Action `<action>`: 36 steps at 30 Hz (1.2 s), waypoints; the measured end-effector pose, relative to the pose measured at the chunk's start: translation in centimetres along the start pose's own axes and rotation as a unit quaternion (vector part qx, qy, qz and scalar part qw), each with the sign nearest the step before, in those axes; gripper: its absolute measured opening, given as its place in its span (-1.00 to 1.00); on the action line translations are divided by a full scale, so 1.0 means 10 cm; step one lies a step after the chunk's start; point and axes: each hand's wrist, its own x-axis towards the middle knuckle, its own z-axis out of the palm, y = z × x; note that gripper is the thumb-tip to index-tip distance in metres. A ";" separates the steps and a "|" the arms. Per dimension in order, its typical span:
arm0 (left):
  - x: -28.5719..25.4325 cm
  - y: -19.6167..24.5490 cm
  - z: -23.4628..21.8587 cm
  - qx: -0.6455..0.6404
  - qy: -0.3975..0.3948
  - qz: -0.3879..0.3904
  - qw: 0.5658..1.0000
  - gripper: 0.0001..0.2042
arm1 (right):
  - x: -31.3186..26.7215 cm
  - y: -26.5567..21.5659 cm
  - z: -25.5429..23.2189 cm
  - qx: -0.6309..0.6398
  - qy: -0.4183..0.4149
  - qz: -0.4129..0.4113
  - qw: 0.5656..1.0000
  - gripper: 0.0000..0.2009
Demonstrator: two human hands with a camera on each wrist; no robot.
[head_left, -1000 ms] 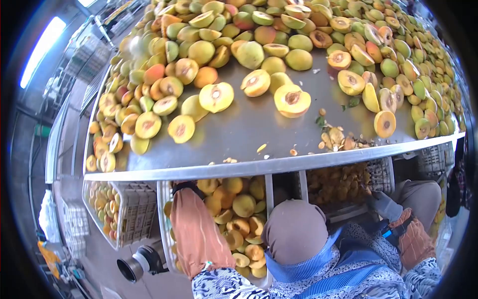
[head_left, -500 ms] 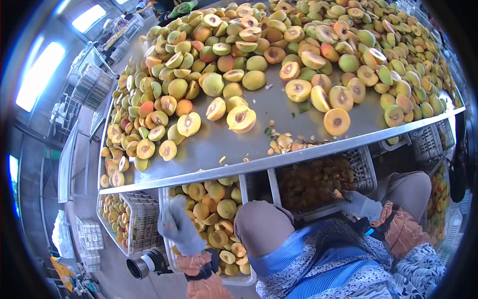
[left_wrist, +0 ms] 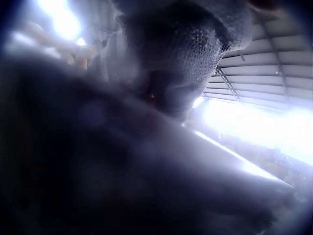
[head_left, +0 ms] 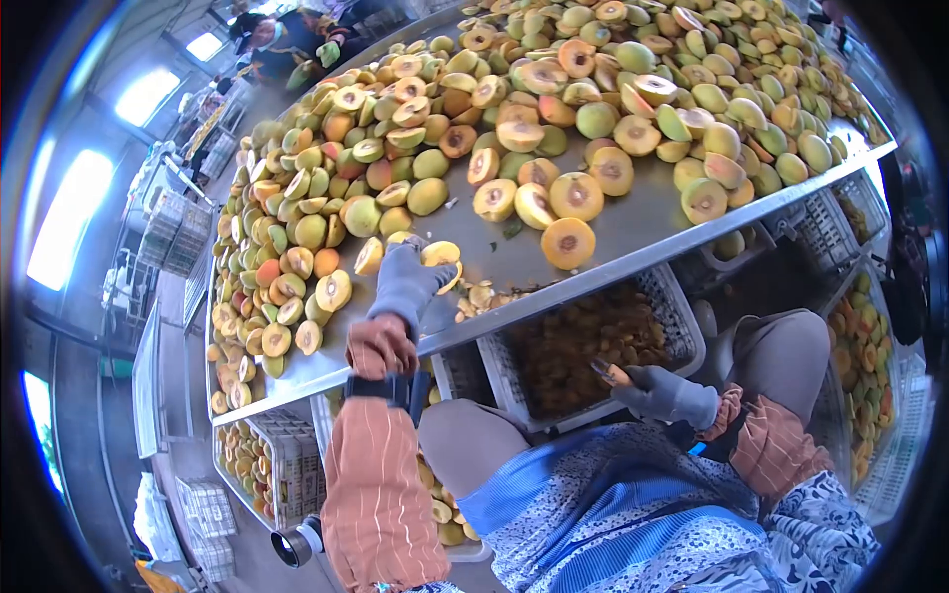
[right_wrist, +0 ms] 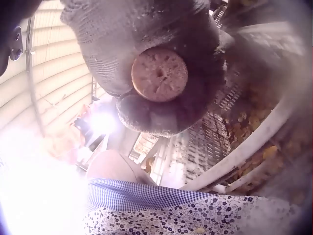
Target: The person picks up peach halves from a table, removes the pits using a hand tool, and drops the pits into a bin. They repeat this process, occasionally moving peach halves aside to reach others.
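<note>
My gloved left hand (head_left: 403, 282) reaches over the metal table (head_left: 346, 348), with thumb and fingers around a halved yellow fruit (head_left: 442, 255) near the front edge. Beside that fruit lie other halves and small loose bits (head_left: 481, 296). In the left wrist view the glove (left_wrist: 181, 54) looks dark and the fruit cannot be made out. My gloved right hand (head_left: 667, 393) grips a small tool with a wooden handle (head_left: 619, 376) above a crate of brown pieces (head_left: 491, 371). The right wrist view shows the round handle end (right_wrist: 160, 74) inside the curled glove (right_wrist: 146, 29).
Heaped fruit (head_left: 395, 138) covers the back and sides of the table. Below its edge stand crates of fruit at left (head_left: 301, 484) and right (head_left: 885, 474). My knees (head_left: 470, 440) are close to the middle crate. Another person (head_left: 287, 44) is at the far left end.
My left hand has risen from beside the lower fruit crate onto the table and closed around a fruit half. The right hand stays by the middle crate with the tool. The head view has shifted.
</note>
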 end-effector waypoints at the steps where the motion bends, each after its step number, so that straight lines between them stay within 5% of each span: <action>1: -0.09 0.20 -0.01 -0.104 0.041 0.029 0.993 -0.66 | 0.02 0.03 -0.01 0.001 -0.001 -0.001 1.000 -0.74; 4: -0.60 0.88 -0.04 -0.392 0.120 0.081 0.908 -0.72 | -0.03 -0.01 0.01 0.039 0.011 0.030 0.999 -0.73; 6: -0.99 1.24 0.22 -0.656 0.076 0.067 0.748 -0.72 | 0.02 0.05 0.02 0.115 0.030 0.018 0.993 -0.73; 8: -1.35 1.47 0.53 -0.686 0.032 0.046 0.726 -0.69 | 0.01 0.02 0.00 0.172 0.061 0.026 0.983 -0.69; 11: -1.62 1.61 0.99 -0.778 -0.052 -0.132 0.612 -0.68 | -0.02 0.02 -0.04 0.204 0.127 0.009 0.971 -0.68; 16: -1.61 1.32 1.52 -0.790 0.010 -0.188 0.583 -0.64 | -0.06 0.08 -0.02 0.176 0.126 0.003 0.976 -0.72; 20: -1.59 1.26 1.60 -0.766 0.031 -0.135 0.628 -0.73 | -0.07 0.06 0.01 0.061 0.118 -0.010 0.991 -0.71; 24: -1.62 1.33 1.56 -0.716 0.041 -0.102 0.690 -0.51 | 0.08 0.22 0.04 -0.157 0.207 -0.116 0.959 -0.65; 27: -1.62 1.33 1.55 -0.662 0.045 -0.081 0.744 -0.51 | 0.09 0.19 0.05 -0.154 0.195 -0.100 0.963 -0.62; 31: -1.59 1.32 1.60 -0.690 0.041 -0.084 0.718 -0.51 | 0.07 0.14 0.04 -0.172 0.184 -0.078 0.965 -0.63; 36: -1.59 1.33 1.55 -0.609 0.065 -0.070 0.787 -0.52 | 0.02 0.05 0.05 -0.225 0.162 -0.059 0.959 -0.64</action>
